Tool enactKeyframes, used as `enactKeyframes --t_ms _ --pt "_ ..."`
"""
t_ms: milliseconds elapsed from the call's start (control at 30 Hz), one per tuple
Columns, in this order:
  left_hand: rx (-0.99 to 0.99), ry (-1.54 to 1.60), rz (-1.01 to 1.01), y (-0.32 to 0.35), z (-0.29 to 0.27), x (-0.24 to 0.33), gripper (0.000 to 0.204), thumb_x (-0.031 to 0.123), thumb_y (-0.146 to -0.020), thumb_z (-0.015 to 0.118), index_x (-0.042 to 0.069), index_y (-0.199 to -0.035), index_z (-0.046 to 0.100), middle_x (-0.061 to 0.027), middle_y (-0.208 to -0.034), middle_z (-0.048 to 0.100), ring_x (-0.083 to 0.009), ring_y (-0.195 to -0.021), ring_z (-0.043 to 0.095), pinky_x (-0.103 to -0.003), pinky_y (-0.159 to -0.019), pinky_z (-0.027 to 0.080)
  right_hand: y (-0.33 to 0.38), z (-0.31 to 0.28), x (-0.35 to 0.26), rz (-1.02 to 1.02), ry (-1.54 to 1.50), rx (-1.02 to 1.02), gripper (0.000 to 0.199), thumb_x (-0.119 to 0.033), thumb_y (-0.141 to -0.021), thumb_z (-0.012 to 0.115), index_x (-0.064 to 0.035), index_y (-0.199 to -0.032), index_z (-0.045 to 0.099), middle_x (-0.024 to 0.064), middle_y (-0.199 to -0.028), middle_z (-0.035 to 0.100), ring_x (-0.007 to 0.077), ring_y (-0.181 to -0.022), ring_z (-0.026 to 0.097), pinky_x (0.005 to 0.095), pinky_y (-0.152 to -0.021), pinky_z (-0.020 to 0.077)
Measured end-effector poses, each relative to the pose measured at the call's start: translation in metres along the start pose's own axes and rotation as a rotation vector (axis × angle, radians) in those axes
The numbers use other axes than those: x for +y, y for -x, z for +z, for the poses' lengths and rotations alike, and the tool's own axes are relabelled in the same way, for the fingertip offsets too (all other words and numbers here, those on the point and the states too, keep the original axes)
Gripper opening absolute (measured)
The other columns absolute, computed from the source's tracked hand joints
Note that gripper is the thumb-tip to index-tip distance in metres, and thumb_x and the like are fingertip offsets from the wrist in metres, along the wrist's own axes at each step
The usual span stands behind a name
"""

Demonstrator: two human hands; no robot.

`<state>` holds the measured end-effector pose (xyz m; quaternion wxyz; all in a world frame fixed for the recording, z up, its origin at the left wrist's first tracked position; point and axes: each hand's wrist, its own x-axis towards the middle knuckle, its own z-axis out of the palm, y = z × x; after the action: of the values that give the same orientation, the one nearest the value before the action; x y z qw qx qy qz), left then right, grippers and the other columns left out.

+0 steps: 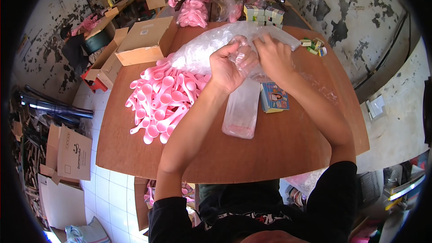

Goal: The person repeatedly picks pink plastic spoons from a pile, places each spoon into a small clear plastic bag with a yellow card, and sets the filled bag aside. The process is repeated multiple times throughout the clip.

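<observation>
Over the far middle of the brown table, both my hands are at thin clear plastic. My left hand is closed round a crumpled part of it, thumb pointing up. My right hand is beside it with curled fingers pinching the same plastic; its fingertips are partly hidden. Behind them lies a large clear plastic bag. A heap of pink plastic spoons spreads out left of my left forearm. Below my hands lies a stack of clear plastic sleeves, with a stack of blue printed cards to its right.
A closed cardboard box sits at the table's far left corner. Small boxes and bagged pink spoons stand at the back. Small green and yellow pieces lie far right. A person sits beyond, at the left.
</observation>
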<state>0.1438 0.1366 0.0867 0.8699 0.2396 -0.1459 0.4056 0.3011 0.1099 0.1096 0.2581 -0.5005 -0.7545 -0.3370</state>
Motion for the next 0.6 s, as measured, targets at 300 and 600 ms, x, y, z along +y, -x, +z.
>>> enactKeyframes --t_ms 300,600 --pt "-0.262 -1.182 0.065 0.012 0.030 0.023 0.082 -0.012 -0.063 0.060 0.005 -0.142 0.046 -0.0077 -0.127 0.051 -0.0187 -0.117 0.045 -0.035 -0.097 0.037 -0.026 -0.020 0.024 0.008 0.005 0.096 0.033 -0.002 -0.073 0.068 -0.0048 -0.104 0.056 0.0157 -0.093 0.055 0.0358 -0.068 0.067 0.0418 -0.058 0.0569" --pt "-0.260 -2.464 0.798 -0.010 0.005 0.010 0.099 -0.004 -0.056 0.074 0.022 -0.147 0.042 -0.0206 -0.149 0.032 -0.0432 -0.133 0.035 -0.062 -0.109 0.026 -0.032 0.009 0.018 0.133 -0.527 0.305 0.028 0.000 -0.076 0.063 0.0029 -0.102 0.054 0.0225 -0.095 0.062 0.0420 -0.089 0.065 0.0464 -0.075 0.0515"
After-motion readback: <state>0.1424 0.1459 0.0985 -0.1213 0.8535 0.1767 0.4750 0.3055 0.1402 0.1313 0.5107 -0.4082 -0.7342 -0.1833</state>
